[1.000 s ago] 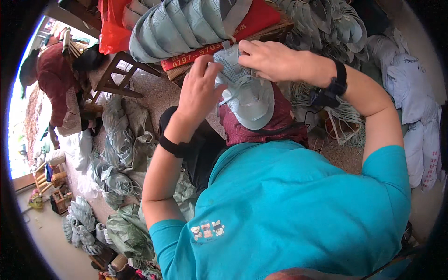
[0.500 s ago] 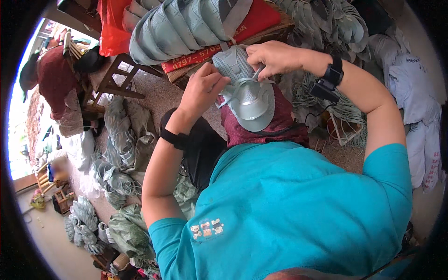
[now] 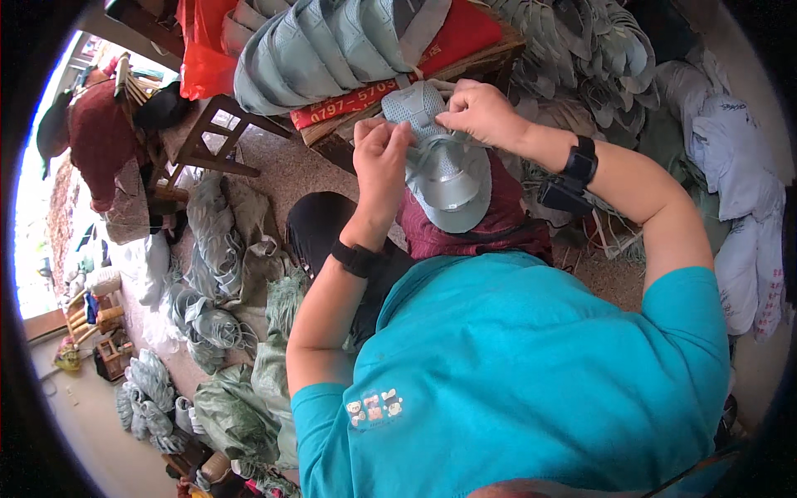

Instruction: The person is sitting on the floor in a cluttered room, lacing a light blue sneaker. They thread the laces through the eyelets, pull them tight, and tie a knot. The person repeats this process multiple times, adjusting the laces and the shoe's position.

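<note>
A pale grey-green shoe upper (image 3: 448,187) rests on the maroon cloth over my lap, its toe toward me and its perforated tongue (image 3: 407,106) pointing away. Thin pale shoelace (image 3: 425,149) crosses its lacing area. At the left edge of the upper, my left hand (image 3: 382,158) is closed in a pinch on the lace. My right hand (image 3: 486,112) pinches at the opposite side, close to the tongue; its fingers largely hide the strand there.
Several nested grey uppers (image 3: 332,54) lie on a red packet (image 3: 465,41) atop a wooden bench (image 3: 490,54) just ahead. More uppers hang in bunches (image 3: 581,50) at far right. White sacks (image 3: 730,158) line the right side; a wooden stool (image 3: 207,141) and bundled uppers (image 3: 207,315) are at left.
My left hand has shifted right and my left arm has come inward. My right hand has moved slightly right, with its wrist lower. The upper has turned a little on my lap.
</note>
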The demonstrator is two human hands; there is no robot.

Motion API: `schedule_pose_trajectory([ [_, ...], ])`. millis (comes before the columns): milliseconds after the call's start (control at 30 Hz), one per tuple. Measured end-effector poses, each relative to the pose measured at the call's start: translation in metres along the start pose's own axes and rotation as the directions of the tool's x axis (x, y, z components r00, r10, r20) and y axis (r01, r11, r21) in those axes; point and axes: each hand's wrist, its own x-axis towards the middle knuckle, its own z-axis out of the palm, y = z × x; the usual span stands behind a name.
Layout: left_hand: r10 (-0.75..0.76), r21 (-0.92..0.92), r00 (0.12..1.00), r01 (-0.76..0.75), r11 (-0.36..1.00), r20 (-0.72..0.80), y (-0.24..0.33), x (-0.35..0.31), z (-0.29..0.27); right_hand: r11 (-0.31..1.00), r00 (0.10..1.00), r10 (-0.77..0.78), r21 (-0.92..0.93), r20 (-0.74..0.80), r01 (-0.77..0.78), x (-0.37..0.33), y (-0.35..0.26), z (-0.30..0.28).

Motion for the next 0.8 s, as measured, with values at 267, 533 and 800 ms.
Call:
schedule_pose_trajectory([
  [267, 0.119, -0.090, 0.986, -0.109, 0.990, 0.115, 0.066, -0.022, -0.007, 0.964, 0.978, 0.077, 0.235, 0.196, -0.123, 0.001, -0.017, -0.020],
  [533, 0.631, 0.204, 0.751, -0.599, 0.774, -0.191, 0.133, 0.022, -0.028, 0.613, 0.920, -0.282, 0.789, 0.271, -0.044, 0.000, -0.118, -0.037],
  [800, 0.221, 0.263, 0.972, -0.233, 0.936, 0.074, 0.012, -0.025, -0.018, 0.754, 0.931, -0.362, 0.601, 0.041, 0.267, 0.051, -0.138, -0.090],
])
